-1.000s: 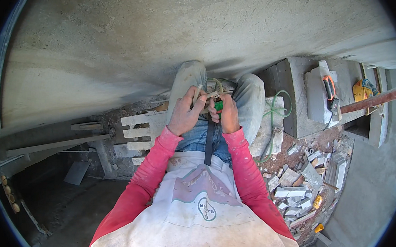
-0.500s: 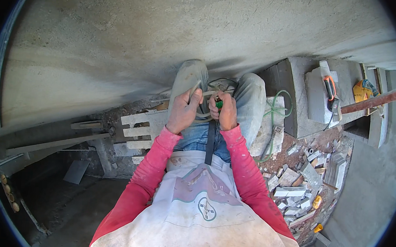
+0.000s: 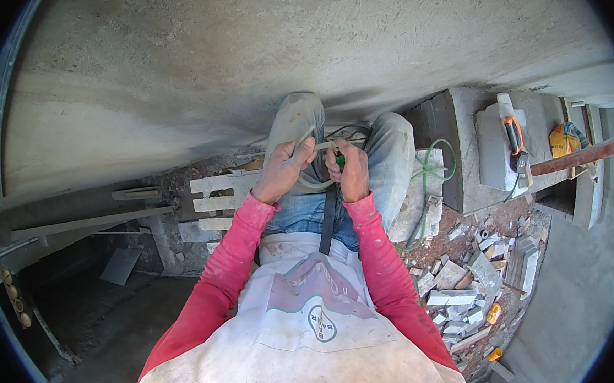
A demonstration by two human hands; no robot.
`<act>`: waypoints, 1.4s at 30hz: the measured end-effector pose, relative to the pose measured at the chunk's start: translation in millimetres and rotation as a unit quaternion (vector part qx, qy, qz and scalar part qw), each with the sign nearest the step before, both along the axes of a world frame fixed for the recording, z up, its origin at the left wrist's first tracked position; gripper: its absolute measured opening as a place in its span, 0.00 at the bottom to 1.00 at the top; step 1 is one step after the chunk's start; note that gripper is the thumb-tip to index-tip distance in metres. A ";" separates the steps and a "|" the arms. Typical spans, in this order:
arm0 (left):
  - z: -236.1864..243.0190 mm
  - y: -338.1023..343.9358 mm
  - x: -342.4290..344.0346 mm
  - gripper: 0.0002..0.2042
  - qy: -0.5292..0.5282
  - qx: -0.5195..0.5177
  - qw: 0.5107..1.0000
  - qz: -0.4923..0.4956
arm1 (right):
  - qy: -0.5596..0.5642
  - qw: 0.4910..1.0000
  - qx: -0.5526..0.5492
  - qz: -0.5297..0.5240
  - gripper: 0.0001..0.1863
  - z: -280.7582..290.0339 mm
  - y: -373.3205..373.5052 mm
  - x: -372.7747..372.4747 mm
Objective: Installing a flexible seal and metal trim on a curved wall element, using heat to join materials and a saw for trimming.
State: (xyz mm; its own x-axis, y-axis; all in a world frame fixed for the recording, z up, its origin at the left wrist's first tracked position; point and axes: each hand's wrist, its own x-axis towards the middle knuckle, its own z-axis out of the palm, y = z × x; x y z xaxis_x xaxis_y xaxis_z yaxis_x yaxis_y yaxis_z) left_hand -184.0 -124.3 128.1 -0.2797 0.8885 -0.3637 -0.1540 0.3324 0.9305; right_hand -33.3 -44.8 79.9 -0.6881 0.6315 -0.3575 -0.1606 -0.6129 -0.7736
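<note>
1. Could lose hold of the pale tube (image 3: 323, 146) by pinching too lightly with the left hand (image 3: 283, 172), more so with dust on the skin.
2. Could kink or twist the tube by pulling unevenly between left hand and right hand (image 3: 353, 172), given the bends near the left fingers.
3. Could nick a finger by working so close to the green item (image 3: 340, 160), if sharp-edged; cannot tell, with most of it hidden in the right fist.
4. Could snag the sagging loop on the black strap (image 3: 328, 218) or the dark cord (image 3: 350, 128) by drawing back toward the body, with both so near.
5. Pinches the tube between thumb and fingers on the left; curls closed around the green item on the right, with neither hand spread.
6. Lies in front of the body, between the knees of the dusty jeans (image 3: 392, 148), facing the rough wall (image 3: 188, 55).
7. Looks pale, slim and flexible, with a free end poking up past the left hand, a nearly straight stretch reaching toward the right, and a curved loop below. Shows too small to tell any cut or mark.
</note>
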 end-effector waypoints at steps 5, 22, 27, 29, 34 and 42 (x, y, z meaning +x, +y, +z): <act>1.1 0.3 1.5 0.21 -0.007 0.000 1.000 -0.002 | -0.069 0.984 0.161 -0.031 0.06 -12.5 -10.8 -4.3; -0.7 1.3 1.3 0.20 0.046 -0.023 0.999 -0.015 | -0.109 0.968 0.228 -0.006 0.13 -27.3 -10.8 -0.5; 0.2 1.6 2.1 0.19 0.043 -0.008 0.999 -0.011 | -0.022 1.000 0.012 -0.011 0.12 -14.4 -2.9 2.2; -0.1 1.8 2.3 0.19 0.041 -0.003 0.999 -0.007 | -0.076 0.988 0.137 -0.008 0.11 -22.3 -9.3 -0.8; -6.0 0.1 -1.8 0.19 0.067 -0.020 0.997 -0.029 | -0.091 0.978 0.188 0.004 0.08 -22.2 -11.7 -1.7; -12.1 1.0 -1.1 0.23 0.114 -0.005 0.993 -0.018 | -0.085 0.991 0.099 0.008 0.08 -7.9 -3.7 0.0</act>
